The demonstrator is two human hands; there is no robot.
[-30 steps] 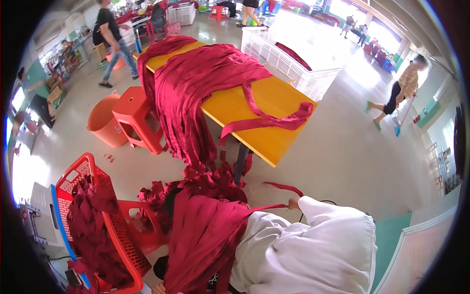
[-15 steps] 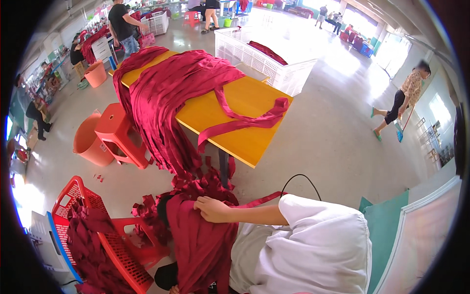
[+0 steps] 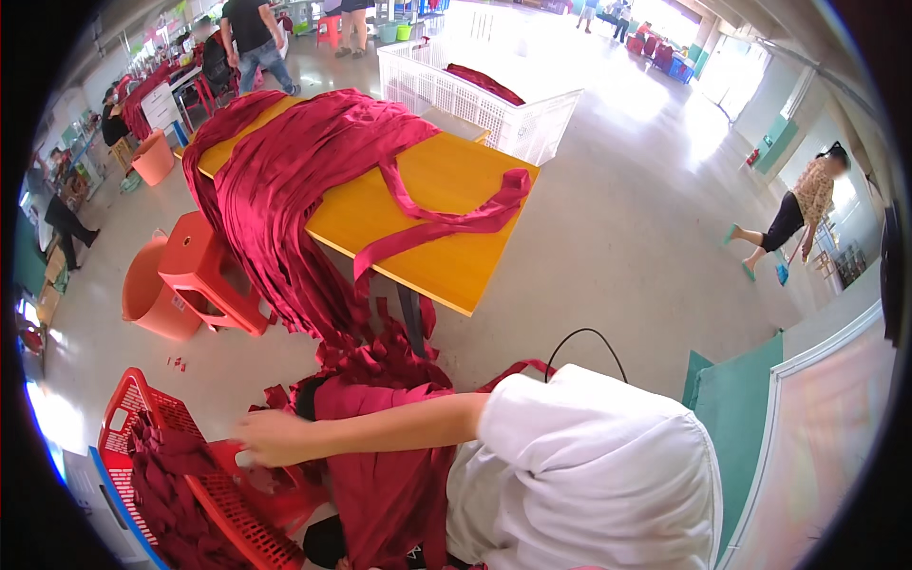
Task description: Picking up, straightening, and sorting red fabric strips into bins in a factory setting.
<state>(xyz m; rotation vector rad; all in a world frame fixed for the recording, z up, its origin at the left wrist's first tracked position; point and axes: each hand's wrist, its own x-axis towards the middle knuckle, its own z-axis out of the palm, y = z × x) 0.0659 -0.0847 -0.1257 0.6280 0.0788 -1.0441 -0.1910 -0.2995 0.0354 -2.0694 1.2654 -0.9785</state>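
Okay, right hand (image 3: 274, 437) is hovering over a red stool (image 3: 294, 502), just off the right edge of the red basket (image 3: 237, 513). Its fingers are showing too blurred: can't tell if spread or pinching. Left hand (image 3: 344, 563) is barely showing at the bottom rim; can't tell its fingers either. Dark-red lap cloth (image 3: 389, 503) is lying spread below the right forearm (image 3: 399, 432). On the yellow bench (image 3: 456, 268), the bulk of the dark-red strips (image 3: 285, 176) is covering the left part and hanging over the left edge. One loose strip (image 3: 489, 218) is looping near the right corner, its other end hanging off the near-left edge. Scrap pile (image 3: 389, 353) is lying by the bench leg (image 3: 411, 318); basket scraps (image 3: 176, 489) are heaping up inside. Second red stool (image 3: 195, 255) and orange tub (image 3: 147, 296) are standing left of the bench, white crate (image 3: 527, 125) behind its far-right edge.
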